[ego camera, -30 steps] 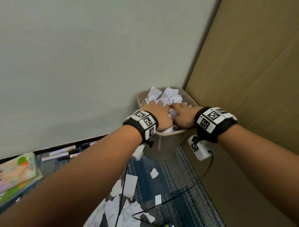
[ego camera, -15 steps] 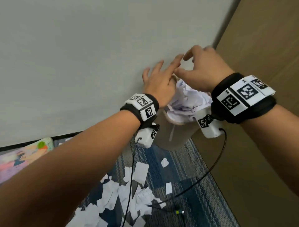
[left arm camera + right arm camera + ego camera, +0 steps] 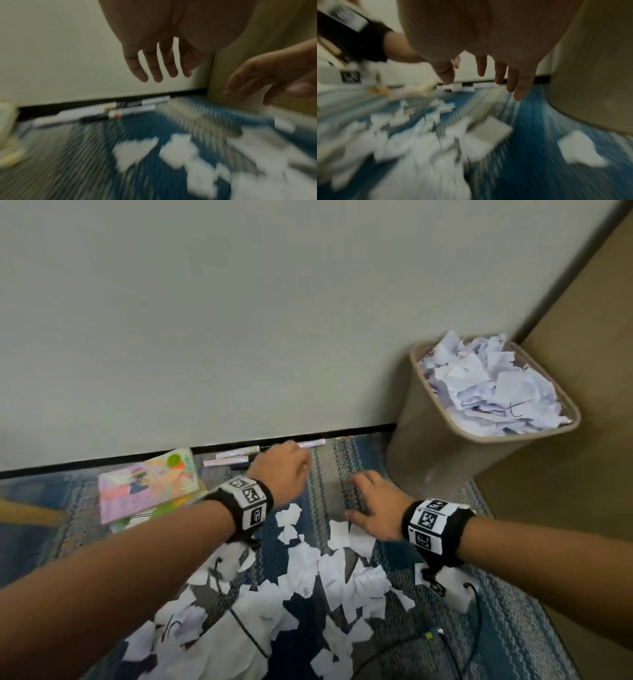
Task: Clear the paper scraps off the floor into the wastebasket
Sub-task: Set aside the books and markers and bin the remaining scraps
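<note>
Hovering over the blue-and-grey striped woven rug [image 3: 329,470]: two bare hands, both empty, fingers spread and straight. Left hand [image 3: 279,470] is near the rug's wall-side edge, just short of the markers. Right hand [image 3: 373,510] is just above the top of the scrap pile, clear of the bin.

Count:
- 1 tan plastic wastebasket [image 3: 442,450] at the rug's far right corner, where the pale wall [image 3: 239,320] meets a tan panel [image 3: 582,405]. Heaped past the rim with crumpled white paper [image 3: 489,385]; one sheet shows a pen stroke like a "t", otherwise nothing readable.
- White torn paper scraps [image 3: 308,583] on the rug: too many and too overlapped to count, dozens. Dense pile runs from between the hands toward the rug's near edge. One stray scrap [image 3: 578,147] lies alone by the basket's base. One scrap at near left has a pen scrawl, not legible.
- Markers, white-barrelled [image 3: 120,109], at least 3, along the wall-side edge against the black baseboard; labels blurred.
- 1 colourful picture book [image 3: 147,484] at the rug's far left, on other thin items; print unreadable.
- 2 black wristbands [image 3: 245,501] with black-and-white square code tags.
</note>
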The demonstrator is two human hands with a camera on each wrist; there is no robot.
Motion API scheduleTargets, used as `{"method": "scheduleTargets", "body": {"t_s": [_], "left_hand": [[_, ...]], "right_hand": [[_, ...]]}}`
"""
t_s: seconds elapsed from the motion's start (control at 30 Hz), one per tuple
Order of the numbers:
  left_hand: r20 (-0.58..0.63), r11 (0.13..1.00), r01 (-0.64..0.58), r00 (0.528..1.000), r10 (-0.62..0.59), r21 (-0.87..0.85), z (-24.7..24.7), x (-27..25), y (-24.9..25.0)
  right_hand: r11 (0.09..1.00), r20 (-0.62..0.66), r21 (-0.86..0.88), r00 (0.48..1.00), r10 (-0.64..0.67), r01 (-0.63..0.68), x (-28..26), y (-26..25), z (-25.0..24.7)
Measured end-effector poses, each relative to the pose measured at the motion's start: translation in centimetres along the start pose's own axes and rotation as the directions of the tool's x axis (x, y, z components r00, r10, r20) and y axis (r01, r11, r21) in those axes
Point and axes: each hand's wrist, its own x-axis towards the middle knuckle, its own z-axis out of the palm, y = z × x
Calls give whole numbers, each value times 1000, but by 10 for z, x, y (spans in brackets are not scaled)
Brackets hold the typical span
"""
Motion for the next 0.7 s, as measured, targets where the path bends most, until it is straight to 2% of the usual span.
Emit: {"method": "scheduleTargets", "body": {"t_s": [0.07, 0.1, 0.17, 0.23, 0.37, 0.57, 0.63, 0.7], "left_hand": [[245, 983, 94, 961, -131, 158, 31, -27, -25], [323, 973, 144, 926, -197, 182, 43, -37, -33], [404, 962, 221, 874, -270, 163, 64, -51, -43], [420, 967, 202, 873, -249, 155, 78, -64, -42], [375, 991, 50, 922, -92, 121, 94, -88, -23], [360, 976, -170, 926, 111, 134, 112, -128, 2], [380, 972, -188, 917, 122, 142, 117, -138, 6], [370, 967, -196, 921, 124, 162, 117, -144, 10]], "right_hand": [[995, 219, -99, 975, 32, -11, -5, 18, 34], [990, 272, -140, 961, 47, -8, -9, 22, 46], [983, 309, -184, 948, 78, -21, -16, 21, 64], [985, 293, -167, 952, 87, -38, -21, 9, 76], [985, 245, -171, 969, 41, 1, -35, -14, 97], [987, 164, -143, 985, -46, 70, -47, -17, 93], [967, 186, -229, 980, -73, 115, -52, -13, 92], [929, 273, -317, 956, -107, 194, -56, -13, 95]]}}
